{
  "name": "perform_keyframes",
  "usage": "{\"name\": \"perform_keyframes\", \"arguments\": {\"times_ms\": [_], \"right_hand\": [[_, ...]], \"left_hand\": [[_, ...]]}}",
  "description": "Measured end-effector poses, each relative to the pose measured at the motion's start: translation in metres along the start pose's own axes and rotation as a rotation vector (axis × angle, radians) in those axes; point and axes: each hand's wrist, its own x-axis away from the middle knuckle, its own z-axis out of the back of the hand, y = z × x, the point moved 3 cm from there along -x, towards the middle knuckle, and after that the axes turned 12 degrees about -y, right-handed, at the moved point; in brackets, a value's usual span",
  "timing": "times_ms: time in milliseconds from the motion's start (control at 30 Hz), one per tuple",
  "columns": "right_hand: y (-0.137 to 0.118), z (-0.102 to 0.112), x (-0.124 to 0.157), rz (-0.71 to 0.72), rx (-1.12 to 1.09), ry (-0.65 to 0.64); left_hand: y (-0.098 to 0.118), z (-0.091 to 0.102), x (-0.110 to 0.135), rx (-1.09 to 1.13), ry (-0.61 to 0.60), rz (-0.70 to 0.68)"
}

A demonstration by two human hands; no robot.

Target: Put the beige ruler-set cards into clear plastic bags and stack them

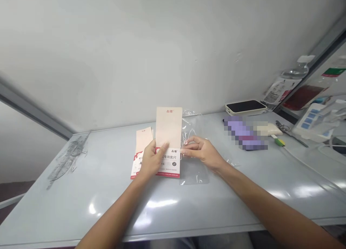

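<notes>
Apparently steadied by a thumb across its front: a pink-and-white card (168,128) in the left hand (151,157);
its other fingers mostly hidden; the right hand (209,153) reaches the card's right edge, grip unclear against the clear sleeve (194,173) beside it; more cards (144,139) show left of it, partly covered.
</notes>
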Motion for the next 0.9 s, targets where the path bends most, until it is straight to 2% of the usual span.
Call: {"name": "perform_keyframes", "arguments": {"times_ms": [67,167,500,600,733,900], "right_hand": [[0.004,0.001,-0.001,-0.012,0.008,0.041],[0.005,-0.001,-0.001,-0.025,0.011,0.029],[0.008,-0.009,0.0,-0.069,0.025,0.03],[0.012,-0.014,0.001,-0.056,0.003,0.026],[0.017,-0.022,0.002,-0.043,-0.026,0.045],[0.016,-0.023,0.002,-0.017,-0.093,0.122]], "left_hand": [[-0.001,0.0,0.0,0.029,0.0,0.003],[-0.002,0.003,-0.001,0.046,0.049,-0.027],[-0.006,0.007,0.002,0.068,0.421,-0.1],[-0.005,0.006,0.004,0.068,0.496,-0.132],[-0.005,0.001,0.007,0.037,0.47,-0.166],[-0.006,-0.01,0.008,-0.006,0.27,-0.128]]}}
